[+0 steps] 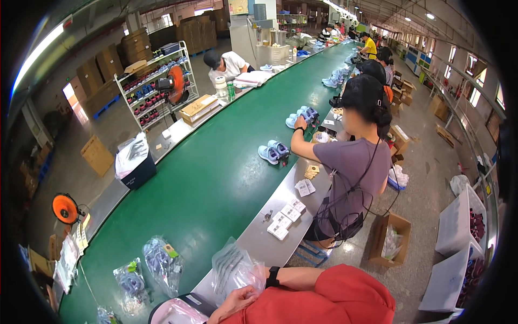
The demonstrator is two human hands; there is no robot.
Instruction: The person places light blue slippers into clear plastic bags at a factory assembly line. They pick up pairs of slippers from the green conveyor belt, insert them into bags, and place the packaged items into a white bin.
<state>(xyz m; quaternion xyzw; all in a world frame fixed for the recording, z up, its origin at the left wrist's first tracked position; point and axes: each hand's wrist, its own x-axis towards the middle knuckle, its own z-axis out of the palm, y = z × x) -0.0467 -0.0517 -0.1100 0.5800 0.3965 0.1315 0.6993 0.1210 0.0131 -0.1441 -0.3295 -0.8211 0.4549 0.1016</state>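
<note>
A clear plastic bag (233, 270) stands up crumpled at the metal table edge in front of me. My left hand (236, 301) is closed at its lower edge, with the fingers curled against the film. From the right, my right hand (260, 277) reaches to the same bag below a black wristband; film and glare hide its fingers. Just left of my hands sits a dark-rimmed bin (198, 303) with pinkish plastic film in it. On the green conveyor belt (216, 178) lie a bagged pair of bluish shoes (162, 259) and another bagged pair (131, 281), with green tags.
White boxes or card stacks (286, 218) lie on the metal side table. Beyond it a co-worker (356, 156) in a purple shirt handles light-blue shoes (302, 116) on the belt. A navy bin (135, 162) and an orange fan (66, 209) stand across the belt. An open carton (389, 240) is on the floor.
</note>
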